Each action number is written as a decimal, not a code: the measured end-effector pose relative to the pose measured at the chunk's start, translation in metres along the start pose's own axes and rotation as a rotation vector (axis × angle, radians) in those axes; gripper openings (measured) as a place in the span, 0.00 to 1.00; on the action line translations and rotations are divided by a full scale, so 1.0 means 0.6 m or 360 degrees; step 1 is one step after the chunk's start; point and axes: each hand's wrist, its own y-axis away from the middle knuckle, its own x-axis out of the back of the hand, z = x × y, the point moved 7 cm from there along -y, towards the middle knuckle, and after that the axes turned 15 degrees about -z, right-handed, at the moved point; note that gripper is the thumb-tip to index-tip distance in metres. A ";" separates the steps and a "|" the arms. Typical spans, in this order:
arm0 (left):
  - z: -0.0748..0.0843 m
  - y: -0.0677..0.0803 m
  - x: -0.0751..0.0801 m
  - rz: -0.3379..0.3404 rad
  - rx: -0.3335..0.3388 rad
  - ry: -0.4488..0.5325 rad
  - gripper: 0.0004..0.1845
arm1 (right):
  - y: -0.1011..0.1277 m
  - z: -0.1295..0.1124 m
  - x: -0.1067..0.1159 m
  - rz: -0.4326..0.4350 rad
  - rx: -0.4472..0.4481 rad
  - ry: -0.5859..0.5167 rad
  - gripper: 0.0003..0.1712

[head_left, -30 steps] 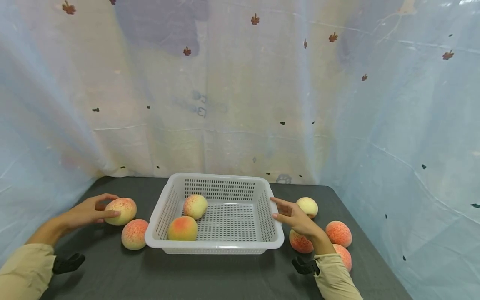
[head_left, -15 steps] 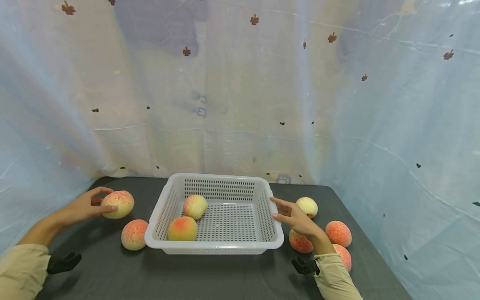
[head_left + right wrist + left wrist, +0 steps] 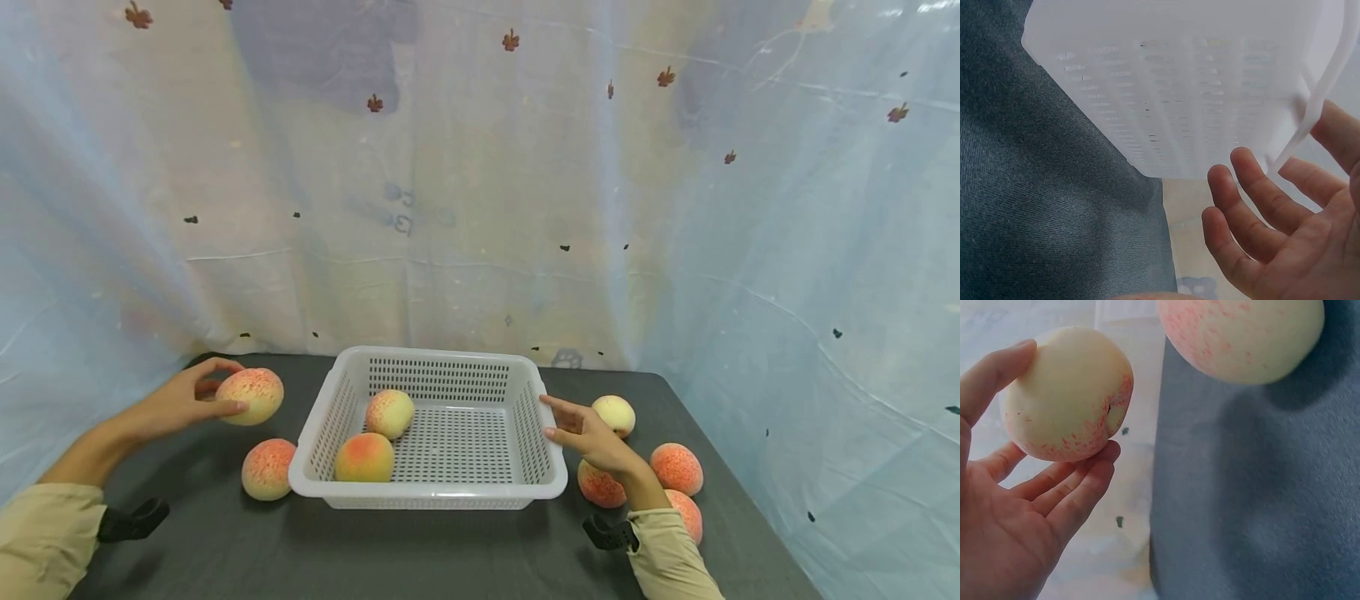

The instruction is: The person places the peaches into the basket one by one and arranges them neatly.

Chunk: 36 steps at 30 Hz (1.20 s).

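Raised over the back left of the table, my left hand (image 3: 180,398) holds a pale peach (image 3: 253,396) with red speckles. In the left wrist view its thumb lies on one side of this peach (image 3: 1072,394) and the fingertips on the other. My right hand (image 3: 588,429) is at the right end of a white slotted plastic basket (image 3: 427,490), thumb and index fingertips at the rim. The right wrist view shows its other fingers (image 3: 1254,212) loosely bent, outside the basket wall (image 3: 1166,94). Two peaches, one speckled (image 3: 390,413) and one orange-yellow (image 3: 364,457), lie in the basket's left half.
A reddish peach (image 3: 268,469) sits right by the basket's left side. Several more peaches, among them a pale one (image 3: 615,414) and a red one (image 3: 677,468), lie around my right forearm. Plastic sheeting (image 3: 480,208) hangs behind the dark table (image 3: 420,550).
My left hand has lifted the speckled peach off the table, first slightly left, then up and to the right. My right hand and the basket have stayed put.
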 end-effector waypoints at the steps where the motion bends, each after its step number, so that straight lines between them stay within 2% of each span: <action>1: 0.003 0.000 0.000 0.0002 0.0002 -0.0004 0.33 | 0.000 0.000 0.000 -0.0002 0.0003 -0.0005 0.40; 10: 0.048 -0.003 0.001 0.0017 -0.0072 0.0000 0.34 | 0.001 -0.003 -0.004 -0.0022 0.0027 -0.0027 0.41; 24: 0.128 -0.002 -0.009 -0.0026 -0.0273 0.0019 0.32 | 0.000 -0.002 -0.004 -0.0008 0.0012 -0.0040 0.41; 30: 0.158 -0.010 -0.014 -0.0066 -0.0278 0.0040 0.31 | 0.000 -0.001 -0.003 0.0003 0.0009 -0.0041 0.40; 36: 0.187 -0.024 -0.026 -0.0103 -0.0344 0.0074 0.31 | -0.001 0.001 0.001 -0.0006 0.0015 -0.0048 0.40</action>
